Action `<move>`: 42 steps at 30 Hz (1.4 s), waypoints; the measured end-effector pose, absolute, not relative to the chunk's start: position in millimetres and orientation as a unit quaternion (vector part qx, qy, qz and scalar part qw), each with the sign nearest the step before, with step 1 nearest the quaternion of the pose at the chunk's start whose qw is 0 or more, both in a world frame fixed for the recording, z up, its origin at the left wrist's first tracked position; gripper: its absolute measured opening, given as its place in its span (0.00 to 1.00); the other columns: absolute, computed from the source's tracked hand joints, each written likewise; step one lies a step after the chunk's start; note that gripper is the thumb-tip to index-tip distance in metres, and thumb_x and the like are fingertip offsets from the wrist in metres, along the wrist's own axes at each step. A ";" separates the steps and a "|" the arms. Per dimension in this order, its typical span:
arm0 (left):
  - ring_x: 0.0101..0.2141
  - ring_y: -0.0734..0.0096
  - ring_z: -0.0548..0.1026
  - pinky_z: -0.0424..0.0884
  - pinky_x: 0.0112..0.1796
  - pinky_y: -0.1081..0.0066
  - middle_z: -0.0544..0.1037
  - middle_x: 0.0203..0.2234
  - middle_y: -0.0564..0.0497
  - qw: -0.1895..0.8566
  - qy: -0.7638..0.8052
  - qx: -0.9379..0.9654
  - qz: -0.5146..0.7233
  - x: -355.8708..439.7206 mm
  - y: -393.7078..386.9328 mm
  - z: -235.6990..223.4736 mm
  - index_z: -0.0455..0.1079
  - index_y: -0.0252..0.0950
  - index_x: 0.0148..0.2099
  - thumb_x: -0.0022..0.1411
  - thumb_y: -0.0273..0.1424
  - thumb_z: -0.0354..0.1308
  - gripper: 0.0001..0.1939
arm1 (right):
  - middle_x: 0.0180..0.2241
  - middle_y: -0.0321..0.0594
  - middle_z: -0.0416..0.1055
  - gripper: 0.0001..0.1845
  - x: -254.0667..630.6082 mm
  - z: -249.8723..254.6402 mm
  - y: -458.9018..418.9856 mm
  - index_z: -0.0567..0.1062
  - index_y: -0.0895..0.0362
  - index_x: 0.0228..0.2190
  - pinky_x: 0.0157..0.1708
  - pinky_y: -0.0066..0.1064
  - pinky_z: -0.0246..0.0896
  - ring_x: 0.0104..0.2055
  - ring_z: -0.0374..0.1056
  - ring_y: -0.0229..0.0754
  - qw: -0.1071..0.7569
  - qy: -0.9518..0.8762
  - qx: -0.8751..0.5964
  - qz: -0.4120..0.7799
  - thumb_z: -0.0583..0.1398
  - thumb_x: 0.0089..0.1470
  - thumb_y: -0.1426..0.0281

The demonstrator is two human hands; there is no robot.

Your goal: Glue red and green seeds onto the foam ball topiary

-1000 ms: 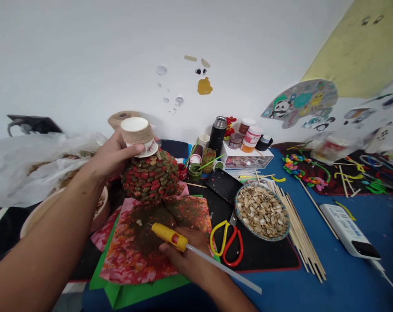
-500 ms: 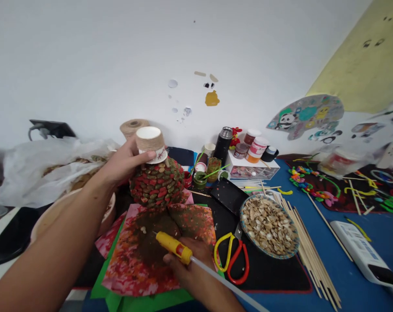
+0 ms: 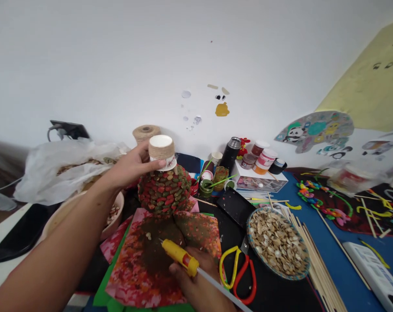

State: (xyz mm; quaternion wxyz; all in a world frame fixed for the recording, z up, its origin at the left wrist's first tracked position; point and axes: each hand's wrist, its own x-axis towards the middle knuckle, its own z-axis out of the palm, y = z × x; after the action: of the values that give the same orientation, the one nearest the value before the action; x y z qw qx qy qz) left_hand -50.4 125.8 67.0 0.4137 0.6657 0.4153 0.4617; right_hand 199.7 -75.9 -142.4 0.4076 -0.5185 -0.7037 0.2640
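My left hand [image 3: 131, 164] is closed around the twine-wrapped cup [image 3: 161, 151], with the thumb on its front side. This cup sits on top of a round body [image 3: 164, 193] covered with red and green pieces, behind the painted paper [image 3: 131, 273]; whether the two are already joined, I cannot tell. My right hand [image 3: 199, 273] grips the yellow glue gun [image 3: 177, 253] low over the paper, in front of the round body and apart from it. How hard the fingers press the trigger, I cannot tell.

To do this well, I think the left hand should hold the cup firmly but gently, because a strong squeeze may bend its wall. The nozzle, probably hot, should be far from my left fingers, and any glue should be given in small, even amounts.

The glue gun lies diagonally: its nozzle points forward and to the left, and the clear stick [image 3: 220, 288] continues the long axis backward to the right. The cup stands almost upright, its axis nearly vertical, its white round end facing up.
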 end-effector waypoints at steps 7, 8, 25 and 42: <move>0.65 0.34 0.82 0.76 0.68 0.43 0.87 0.62 0.40 0.420 0.397 0.671 0.465 -50.6 127.9 67.0 0.78 0.42 0.65 0.53 0.52 0.85 0.42 | 0.32 0.40 0.84 0.22 203.6 -133.6 -76.4 0.83 0.51 0.35 0.37 0.38 0.69 0.35 0.82 0.53 0.387 -0.708 -0.531 0.257 0.65 0.73 0.48; 0.65 0.34 0.81 0.77 0.67 0.44 0.87 0.62 0.40 0.421 0.396 0.669 0.467 -50.6 128.2 67.1 0.79 0.42 0.65 0.53 0.52 0.85 0.42 | 0.34 0.41 0.85 0.21 205.2 -127.1 -75.8 0.84 0.51 0.37 0.37 0.38 0.69 0.36 0.83 0.53 0.385 -0.717 -0.524 0.252 0.66 0.73 0.48; 0.64 0.34 0.82 0.76 0.67 0.43 0.89 0.57 0.41 0.450 0.383 0.650 0.477 -44.4 128.8 69.3 0.81 0.42 0.59 0.51 0.50 0.86 0.38 | 0.31 0.39 0.83 0.18 211.1 -102.4 -73.2 0.82 0.50 0.34 0.32 0.36 0.70 0.32 0.82 0.51 0.370 -0.752 -0.487 0.245 0.68 0.74 0.53; 0.63 0.34 0.82 0.77 0.63 0.43 0.89 0.58 0.41 0.440 0.399 0.646 0.479 -43.3 129.0 66.2 0.79 0.41 0.60 0.53 0.51 0.84 0.38 | 0.35 0.39 0.85 0.19 209.7 -100.6 -71.7 0.86 0.51 0.42 0.34 0.35 0.71 0.36 0.82 0.49 0.376 -0.757 -0.472 0.252 0.66 0.76 0.50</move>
State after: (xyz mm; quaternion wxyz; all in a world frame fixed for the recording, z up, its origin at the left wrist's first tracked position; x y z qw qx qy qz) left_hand -43.3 129.0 66.2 0.4400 0.6460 0.3994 0.4792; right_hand 209.7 -71.7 -100.6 0.3760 -0.4719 -0.7566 0.2519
